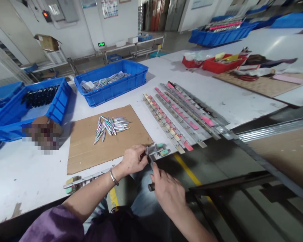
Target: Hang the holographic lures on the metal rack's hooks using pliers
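1. The left hand rests at the counter's front edge, just right of the flat brown cardboard sheet. Its fingers are curled shut around the near end of a long grey metal rack strip with small teal tabs.
2. The right hand is below and to the right of the cardboard sheet, off the counter's edge, fingers closed around a dark-handled tool whose tip reaches up toward the strip; what kind of tool it is cannot be told.
3. On the cardboard sheet lies a loose pile of small shiny, iridescent, fish-shaped metal pieces.
4. Right of the cardboard sheet, several long metal strips carrying pink and pale tabs lie side by side, slanting away.
5. Behind the cardboard sheet stands a blue plastic crate holding more shiny pieces; left of it a second blue crate holds dark items.
6. Another tabbed strip lies along the counter's edge, below the cardboard sheet.
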A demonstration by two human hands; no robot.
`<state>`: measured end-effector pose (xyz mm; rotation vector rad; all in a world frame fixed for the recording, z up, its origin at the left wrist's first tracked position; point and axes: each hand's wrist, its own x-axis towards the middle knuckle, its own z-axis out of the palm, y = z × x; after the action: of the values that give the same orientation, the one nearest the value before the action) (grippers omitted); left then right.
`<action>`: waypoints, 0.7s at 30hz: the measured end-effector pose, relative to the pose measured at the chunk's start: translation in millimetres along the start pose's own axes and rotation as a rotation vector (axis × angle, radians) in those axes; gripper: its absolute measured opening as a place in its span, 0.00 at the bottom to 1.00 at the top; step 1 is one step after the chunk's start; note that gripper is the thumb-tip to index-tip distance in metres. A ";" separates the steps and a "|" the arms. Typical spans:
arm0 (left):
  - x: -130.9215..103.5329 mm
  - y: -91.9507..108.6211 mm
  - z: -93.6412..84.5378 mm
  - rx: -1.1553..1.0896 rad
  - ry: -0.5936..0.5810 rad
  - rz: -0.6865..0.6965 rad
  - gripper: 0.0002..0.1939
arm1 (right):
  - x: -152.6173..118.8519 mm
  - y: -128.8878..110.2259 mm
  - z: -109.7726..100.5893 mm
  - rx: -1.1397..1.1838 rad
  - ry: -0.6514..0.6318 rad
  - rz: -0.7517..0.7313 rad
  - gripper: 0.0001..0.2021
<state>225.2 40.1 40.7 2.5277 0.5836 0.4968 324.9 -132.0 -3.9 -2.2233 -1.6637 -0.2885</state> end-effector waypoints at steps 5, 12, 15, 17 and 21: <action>2.1 0.7 1.0 0.046 -0.015 -0.036 0.04 | -2.9 2.7 20.1 0.925 -0.122 0.400 0.18; 0.6 6.7 4.6 0.109 -0.089 -0.031 0.05 | -5.7 -7.8 27.7 1.699 -0.133 0.819 0.26; 1.3 3.7 1.2 0.045 -0.144 -0.065 0.07 | -8.6 -4.7 24.5 1.549 -0.142 0.855 0.30; -0.2 -6.7 -13.3 0.013 -0.149 -0.106 0.12 | -15.3 0.1 22.4 1.376 -0.121 0.851 0.35; -15.1 -54.0 -75.4 0.261 0.005 -0.548 0.10 | -37.6 6.7 18.1 1.182 -0.118 0.826 0.37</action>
<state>162.5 103.8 69.3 2.4444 1.3625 0.2335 319.6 -159.9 -35.2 -1.6981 -0.4892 0.8228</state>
